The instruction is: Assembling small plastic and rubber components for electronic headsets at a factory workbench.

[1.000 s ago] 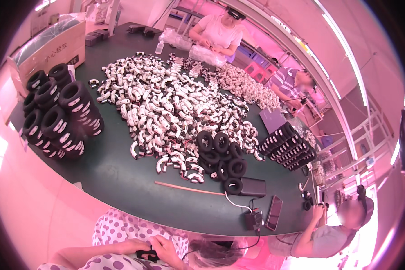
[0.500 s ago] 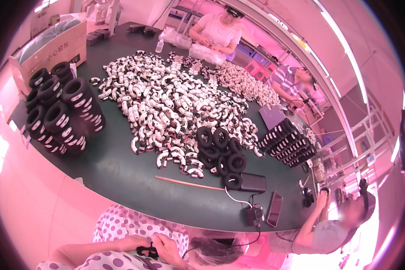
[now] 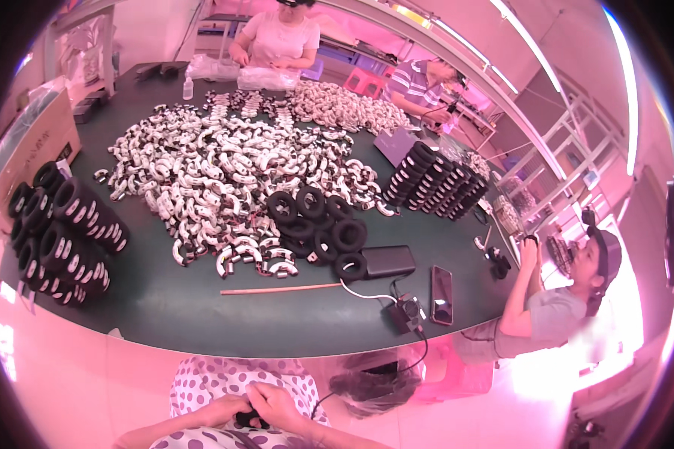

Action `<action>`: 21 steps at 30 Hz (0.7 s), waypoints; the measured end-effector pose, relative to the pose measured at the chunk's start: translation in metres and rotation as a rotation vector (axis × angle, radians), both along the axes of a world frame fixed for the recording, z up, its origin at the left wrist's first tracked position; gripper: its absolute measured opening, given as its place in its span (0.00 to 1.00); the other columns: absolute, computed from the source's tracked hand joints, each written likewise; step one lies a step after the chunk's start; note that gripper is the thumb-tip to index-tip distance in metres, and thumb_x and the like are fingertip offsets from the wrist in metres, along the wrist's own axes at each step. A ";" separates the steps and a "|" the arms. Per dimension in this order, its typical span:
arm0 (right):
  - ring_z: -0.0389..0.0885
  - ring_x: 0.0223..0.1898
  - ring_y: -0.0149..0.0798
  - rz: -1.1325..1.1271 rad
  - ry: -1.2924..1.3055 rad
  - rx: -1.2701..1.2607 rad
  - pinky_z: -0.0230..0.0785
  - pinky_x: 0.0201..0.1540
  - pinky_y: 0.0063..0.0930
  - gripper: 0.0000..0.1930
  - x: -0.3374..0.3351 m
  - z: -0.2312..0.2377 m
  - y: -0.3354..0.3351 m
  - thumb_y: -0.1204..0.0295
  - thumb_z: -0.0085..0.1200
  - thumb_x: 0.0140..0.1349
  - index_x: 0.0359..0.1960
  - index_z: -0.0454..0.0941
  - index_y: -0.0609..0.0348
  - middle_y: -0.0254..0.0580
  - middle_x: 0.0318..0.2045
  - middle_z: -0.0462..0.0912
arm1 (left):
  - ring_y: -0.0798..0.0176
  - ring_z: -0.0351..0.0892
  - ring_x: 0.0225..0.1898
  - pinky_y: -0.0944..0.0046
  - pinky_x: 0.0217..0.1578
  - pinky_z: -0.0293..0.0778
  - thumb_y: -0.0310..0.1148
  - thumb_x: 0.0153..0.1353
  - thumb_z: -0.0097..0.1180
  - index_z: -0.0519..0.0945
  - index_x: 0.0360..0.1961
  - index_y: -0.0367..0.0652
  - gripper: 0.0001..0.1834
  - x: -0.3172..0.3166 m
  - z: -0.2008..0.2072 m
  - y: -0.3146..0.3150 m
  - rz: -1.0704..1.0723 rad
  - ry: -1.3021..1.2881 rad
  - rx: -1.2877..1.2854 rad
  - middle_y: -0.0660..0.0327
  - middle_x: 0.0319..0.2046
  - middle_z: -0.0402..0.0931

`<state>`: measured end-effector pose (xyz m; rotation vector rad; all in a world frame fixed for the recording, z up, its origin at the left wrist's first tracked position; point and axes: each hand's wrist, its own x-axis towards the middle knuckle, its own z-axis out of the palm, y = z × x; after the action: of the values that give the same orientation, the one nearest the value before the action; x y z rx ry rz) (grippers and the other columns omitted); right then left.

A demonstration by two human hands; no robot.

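Observation:
Over my dotted-cloth lap, my left hand (image 3: 230, 408) and my right hand (image 3: 272, 405) meet with their fingers closed round a black soft-looking piece (image 3: 247, 419). The fingers cover most of it, so its full shape cannot be made out. It is as dark as the black rings (image 3: 348, 235) heaped on the table in front of me. Behind those rings spreads a large heap of white curved parts (image 3: 210, 165) with dark ends. Both hands stay below the table's near edge, touching nothing on the tabletop.
On the dark green table (image 3: 165, 314) lie a thin wooden stick (image 3: 277, 289), a black box (image 3: 388, 261), a cabled device (image 3: 407, 313) and a phone (image 3: 442, 295). Stacked black rings (image 3: 67, 239) stand left, more (image 3: 434, 179) right. A co-worker (image 3: 554, 299) sits at right; two others work beyond.
The view has turned, so the table and its contents appear shifted left. My hands stay together on the black piece, which is now more covered by my fingers.

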<state>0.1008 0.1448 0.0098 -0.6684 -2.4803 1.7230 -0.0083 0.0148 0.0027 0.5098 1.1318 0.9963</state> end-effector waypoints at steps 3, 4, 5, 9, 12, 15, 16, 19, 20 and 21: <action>0.73 0.22 0.41 0.038 -0.004 0.018 0.65 0.28 0.31 0.14 0.009 -0.002 -0.003 0.63 0.43 0.61 0.28 0.72 0.63 0.48 0.21 0.75 | 0.65 0.73 0.36 0.69 0.40 0.65 0.33 0.57 0.36 0.76 0.33 0.32 0.17 0.005 0.003 0.000 -0.064 0.081 0.013 0.58 0.32 0.76; 0.74 0.23 0.42 0.046 -0.005 0.018 0.65 0.28 0.31 0.14 0.013 -0.002 -0.004 0.63 0.43 0.61 0.28 0.72 0.63 0.48 0.22 0.75 | 0.66 0.72 0.34 0.69 0.39 0.65 0.33 0.57 0.36 0.77 0.33 0.34 0.17 0.008 0.003 -0.002 -0.086 0.121 0.002 0.59 0.32 0.77; 0.74 0.23 0.42 0.058 -0.007 0.022 0.65 0.28 0.31 0.14 0.014 -0.002 -0.005 0.63 0.43 0.60 0.29 0.73 0.63 0.48 0.22 0.75 | 0.66 0.72 0.33 0.69 0.38 0.65 0.34 0.56 0.37 0.78 0.33 0.36 0.17 0.009 0.002 -0.003 -0.105 0.161 -0.005 0.60 0.31 0.77; 0.77 0.28 0.46 0.083 -0.030 0.038 0.67 0.32 0.33 0.16 0.013 -0.001 -0.006 0.61 0.44 0.60 0.30 0.73 0.64 0.51 0.25 0.76 | 0.69 0.70 0.26 0.68 0.31 0.66 0.36 0.55 0.41 0.74 0.22 0.39 0.14 0.015 -0.002 -0.004 -0.188 0.360 0.093 0.63 0.23 0.74; 0.77 0.32 0.49 0.075 -0.143 -0.052 0.68 0.36 0.34 0.15 0.016 0.009 0.007 0.63 0.45 0.59 0.31 0.74 0.64 0.53 0.29 0.77 | 0.64 0.74 0.31 0.66 0.36 0.68 0.35 0.55 0.41 0.77 0.28 0.38 0.14 0.018 0.001 0.008 -0.106 0.127 -0.046 0.60 0.25 0.76; 0.74 0.24 0.52 0.020 0.007 -0.062 0.66 0.27 0.37 0.14 0.024 0.004 0.012 0.65 0.45 0.58 0.22 0.72 0.63 0.51 0.20 0.74 | 0.67 0.67 0.20 0.66 0.25 0.65 0.40 0.54 0.40 0.73 0.18 0.37 0.18 0.025 0.009 0.015 -0.067 0.176 -0.022 0.60 0.17 0.71; 0.71 0.19 0.49 0.008 0.042 -0.134 0.63 0.23 0.34 0.12 0.028 0.005 0.009 0.68 0.47 0.57 0.20 0.70 0.64 0.52 0.17 0.71 | 0.68 0.65 0.18 0.66 0.23 0.64 0.40 0.55 0.41 0.72 0.17 0.37 0.19 0.037 0.004 0.005 0.101 0.065 0.081 0.60 0.16 0.70; 0.55 0.14 0.32 0.019 0.142 -0.288 0.53 0.18 0.26 0.16 0.032 0.002 0.000 0.73 0.44 0.61 0.16 0.60 0.64 0.39 0.10 0.59 | 0.73 0.61 0.17 0.71 0.19 0.60 0.31 0.53 0.42 0.72 0.24 0.32 0.11 0.045 0.013 -0.008 0.216 -0.177 -0.158 0.64 0.16 0.66; 0.55 0.14 0.33 0.028 0.133 -0.298 0.54 0.18 0.27 0.15 0.032 0.000 0.001 0.73 0.44 0.60 0.16 0.60 0.64 0.40 0.11 0.59 | 0.74 0.60 0.17 0.72 0.18 0.59 0.30 0.53 0.42 0.72 0.24 0.32 0.11 0.046 0.012 -0.007 0.250 -0.218 -0.201 0.64 0.16 0.65; 0.56 0.13 0.34 0.034 0.128 -0.306 0.54 0.18 0.27 0.15 0.034 -0.002 0.002 0.73 0.44 0.60 0.16 0.60 0.64 0.40 0.11 0.60 | 0.75 0.59 0.16 0.72 0.18 0.57 0.30 0.52 0.42 0.71 0.24 0.32 0.11 0.048 0.012 -0.006 0.280 -0.257 -0.242 0.64 0.16 0.65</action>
<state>0.1347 0.1467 0.0079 -0.5165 -2.1790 2.1096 0.0394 0.0084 0.0144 0.0254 1.0898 1.1115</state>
